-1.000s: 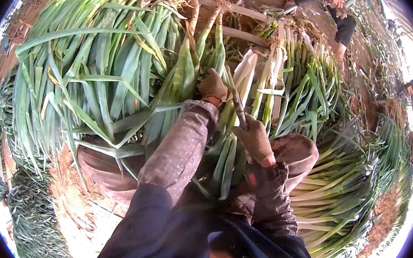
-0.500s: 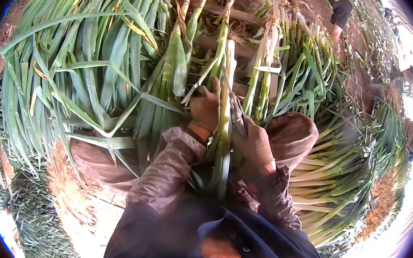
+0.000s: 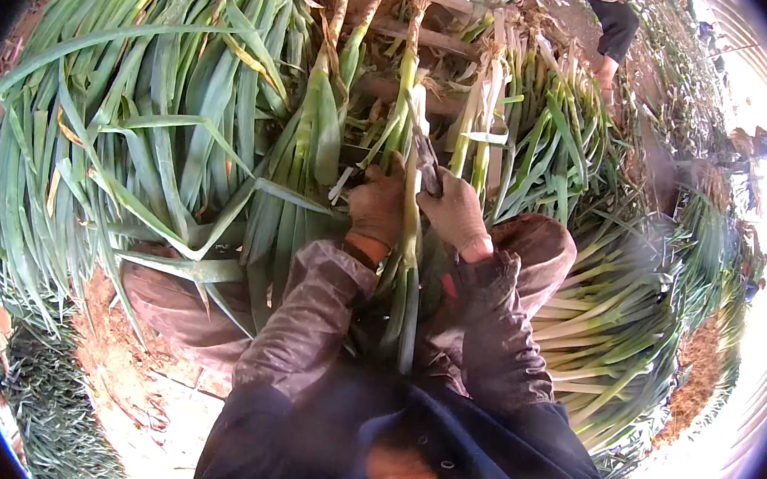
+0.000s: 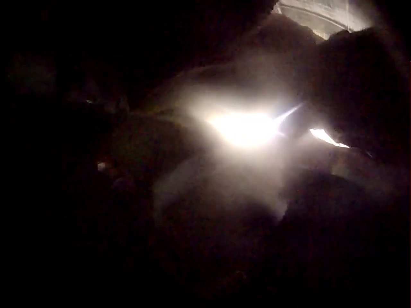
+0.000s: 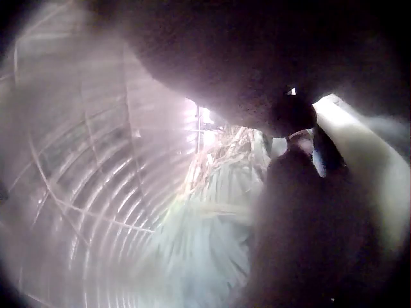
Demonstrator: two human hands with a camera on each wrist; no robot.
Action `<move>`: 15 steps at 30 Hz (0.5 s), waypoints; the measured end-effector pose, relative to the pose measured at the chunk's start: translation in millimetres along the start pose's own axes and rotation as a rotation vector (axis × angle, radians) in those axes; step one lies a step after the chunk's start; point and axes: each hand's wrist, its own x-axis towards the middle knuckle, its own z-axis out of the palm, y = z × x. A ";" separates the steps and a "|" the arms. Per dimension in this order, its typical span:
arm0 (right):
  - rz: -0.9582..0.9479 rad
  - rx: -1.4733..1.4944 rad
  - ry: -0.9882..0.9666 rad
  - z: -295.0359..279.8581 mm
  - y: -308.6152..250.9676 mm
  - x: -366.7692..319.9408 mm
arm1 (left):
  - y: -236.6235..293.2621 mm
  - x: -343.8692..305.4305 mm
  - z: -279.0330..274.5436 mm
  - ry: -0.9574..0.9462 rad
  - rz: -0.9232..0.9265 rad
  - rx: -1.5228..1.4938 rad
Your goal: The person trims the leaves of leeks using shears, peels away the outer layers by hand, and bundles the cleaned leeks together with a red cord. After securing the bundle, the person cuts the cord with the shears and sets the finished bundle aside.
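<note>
In the head view a pale-stalked leek (image 3: 410,224) stands upright between my gloved hands, its roots away from me. My left hand (image 3: 377,207), in a brown glove, grips it from the left with curled fingers partly hidden. A slim grey tool (image 3: 424,159) with a narrow front end lies along the stalk, and my right hand (image 3: 454,211) grips its thicker rear part. Just beyond the left hand lies another leek (image 3: 408,68), root end outward. The left wrist view is nearly all dark; in the right wrist view a pale stalk (image 5: 369,151) shows beside the dark hand.
A big heap of leeks (image 3: 129,126) spreads at the left, with a smaller bunch (image 3: 557,136) at the right. Many pale-stalked leeks (image 3: 594,340) lie beside my right knee (image 3: 537,253). Wooden slats (image 3: 420,35) run beyond the work. Another person's leg (image 3: 612,41) shows at the far right.
My left hand has come back toward me, and the leek now stands upright between the hands. The right hand has lately moved slightly outward and left, the tool staying along the stalk.
</note>
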 end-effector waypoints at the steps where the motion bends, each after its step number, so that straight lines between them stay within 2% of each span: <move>1: -0.001 -0.015 0.010 0.0 -1.2 8.2 | 1.2 0.4 -4.5 -0.041 0.000 -0.011; 4: 0.002 -0.026 -0.004 0.2 4.4 31.9 | 4.6 2.7 -1.2 -0.031 -0.044 -0.035; 9: 0.086 -0.026 -0.044 3.4 8.3 77.0 | 0.1 -4.5 0.0 0.065 0.031 -0.078; 13: 0.046 -0.062 -0.064 -1.3 4.9 116.4 | -1.8 -0.1 5.0 0.185 0.059 -0.089; 14: -0.087 -0.087 0.051 12.5 24.9 132.3 | 0.9 -3.3 -1.2 0.119 0.041 -0.037; 15: -0.011 -0.077 0.018 10.4 22.9 141.9 | 0.4 -3.7 -1.9 0.105 0.045 -0.026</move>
